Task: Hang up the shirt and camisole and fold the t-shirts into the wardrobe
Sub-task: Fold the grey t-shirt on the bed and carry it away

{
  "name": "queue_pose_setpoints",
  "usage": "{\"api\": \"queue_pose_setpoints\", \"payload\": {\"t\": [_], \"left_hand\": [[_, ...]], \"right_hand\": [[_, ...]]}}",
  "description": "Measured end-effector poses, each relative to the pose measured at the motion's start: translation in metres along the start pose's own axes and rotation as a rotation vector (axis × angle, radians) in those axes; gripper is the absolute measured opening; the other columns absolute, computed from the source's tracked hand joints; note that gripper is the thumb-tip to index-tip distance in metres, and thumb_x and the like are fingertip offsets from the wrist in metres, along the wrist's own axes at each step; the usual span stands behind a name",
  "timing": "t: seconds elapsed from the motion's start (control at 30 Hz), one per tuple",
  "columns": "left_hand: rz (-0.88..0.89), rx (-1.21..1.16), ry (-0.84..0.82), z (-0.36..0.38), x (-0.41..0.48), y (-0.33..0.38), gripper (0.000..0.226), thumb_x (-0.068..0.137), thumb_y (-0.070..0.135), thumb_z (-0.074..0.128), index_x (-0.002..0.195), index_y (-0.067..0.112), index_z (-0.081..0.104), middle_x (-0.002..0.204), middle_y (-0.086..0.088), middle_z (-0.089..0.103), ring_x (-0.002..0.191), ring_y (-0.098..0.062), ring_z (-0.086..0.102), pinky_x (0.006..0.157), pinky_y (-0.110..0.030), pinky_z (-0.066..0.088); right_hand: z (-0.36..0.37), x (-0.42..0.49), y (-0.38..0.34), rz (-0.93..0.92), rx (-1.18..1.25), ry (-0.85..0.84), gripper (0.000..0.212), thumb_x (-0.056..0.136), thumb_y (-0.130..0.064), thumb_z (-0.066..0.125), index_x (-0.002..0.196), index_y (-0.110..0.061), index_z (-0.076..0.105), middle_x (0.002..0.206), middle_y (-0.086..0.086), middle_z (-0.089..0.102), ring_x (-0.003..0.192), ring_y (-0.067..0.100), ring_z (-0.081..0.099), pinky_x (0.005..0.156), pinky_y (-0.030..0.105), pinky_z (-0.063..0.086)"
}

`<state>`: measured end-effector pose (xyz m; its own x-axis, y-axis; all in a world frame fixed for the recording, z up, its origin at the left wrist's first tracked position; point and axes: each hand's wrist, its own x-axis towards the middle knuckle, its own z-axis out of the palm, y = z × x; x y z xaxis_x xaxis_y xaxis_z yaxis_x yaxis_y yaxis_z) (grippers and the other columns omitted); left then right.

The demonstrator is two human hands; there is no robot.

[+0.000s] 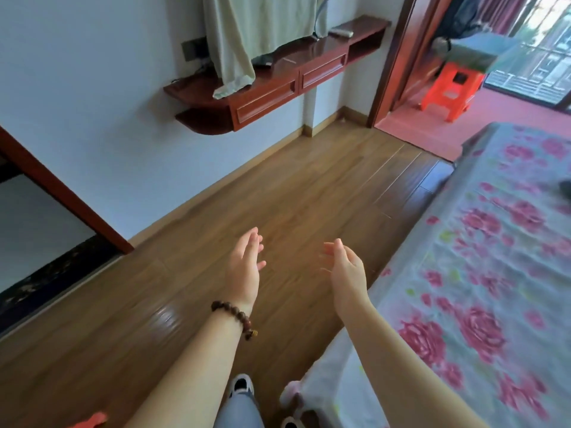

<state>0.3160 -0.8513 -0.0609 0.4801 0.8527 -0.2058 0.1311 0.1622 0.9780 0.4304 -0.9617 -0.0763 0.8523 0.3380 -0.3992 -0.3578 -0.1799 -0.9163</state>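
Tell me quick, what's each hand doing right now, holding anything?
Left hand: open, holding nothing.
Right hand: open, fingers relaxed, holding nothing.

Empty hands, left [245,267] and right [347,270], over wooden floor [278,196], bed [494,257] beside

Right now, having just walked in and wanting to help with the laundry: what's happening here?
A person stands on the brown wooden floor beside the bed with the pink-flowered cover. The left hand and right hand are both held out open over the floor, holding nothing. A pale green cloth hangs over the red-brown wall shelf ahead; no garment is being handled.
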Motion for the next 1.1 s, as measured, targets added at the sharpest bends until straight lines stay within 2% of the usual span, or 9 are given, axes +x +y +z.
{"api": "queue_pose_setpoints", "payload": {"t": [0.23,0.47,0.6,0.8,1.1], "left_hand": [[-0.024,0.049,-0.146,0.033,0.105,0.004,0.042,0.099,0.045,0.037,0.131,0.021,0.052,0.123,0.003,0.058,0.114,-0.009,0.056,0.093,-0.035,0.051],[0.035,0.192,-0.32,0.052,0.251,0.028,0.048,0.098,0.051,0.033,0.135,0.024,0.048,0.127,0.007,0.055,0.115,-0.007,0.054,0.089,-0.025,0.049],[0.036,0.219,-0.394,0.078,0.314,0.045,0.049,0.098,0.051,0.032,0.136,0.024,0.048,0.127,0.009,0.055,0.116,-0.007,0.054,0.086,-0.021,0.048],[-0.016,0.224,-0.512,0.148,0.373,0.046,0.044,0.099,0.049,0.034,0.133,0.026,0.05,0.124,0.009,0.056,0.113,-0.005,0.055,0.085,-0.023,0.048],[-0.014,0.23,-0.634,0.329,0.458,0.057,0.045,0.1,0.046,0.033,0.134,0.022,0.049,0.126,0.005,0.056,0.114,-0.01,0.054,0.092,-0.03,0.049]], "right_hand": [[0.029,0.08,-0.014,0.046,0.064,0.149,0.032,0.1,-0.038,0.041,0.092,-0.02,0.067,0.095,0.0,0.068,0.094,0.014,0.065,0.086,0.035,0.053],[0.101,0.185,-0.054,0.046,0.162,0.269,0.033,0.1,-0.036,0.042,0.093,-0.017,0.067,0.097,0.003,0.069,0.093,0.016,0.066,0.086,0.037,0.053],[0.114,0.231,-0.081,0.058,0.2,0.354,0.033,0.1,-0.037,0.041,0.096,-0.017,0.066,0.096,0.0,0.068,0.093,0.014,0.065,0.086,0.033,0.053],[0.092,0.288,-0.103,0.097,0.228,0.5,0.031,0.1,-0.04,0.04,0.099,-0.019,0.063,0.101,-0.002,0.066,0.096,0.014,0.063,0.085,0.027,0.052],[-0.001,0.441,-0.157,0.097,0.296,0.62,0.029,0.1,-0.038,0.04,0.097,-0.02,0.062,0.1,0.0,0.066,0.096,0.016,0.064,0.092,0.035,0.052]]}}
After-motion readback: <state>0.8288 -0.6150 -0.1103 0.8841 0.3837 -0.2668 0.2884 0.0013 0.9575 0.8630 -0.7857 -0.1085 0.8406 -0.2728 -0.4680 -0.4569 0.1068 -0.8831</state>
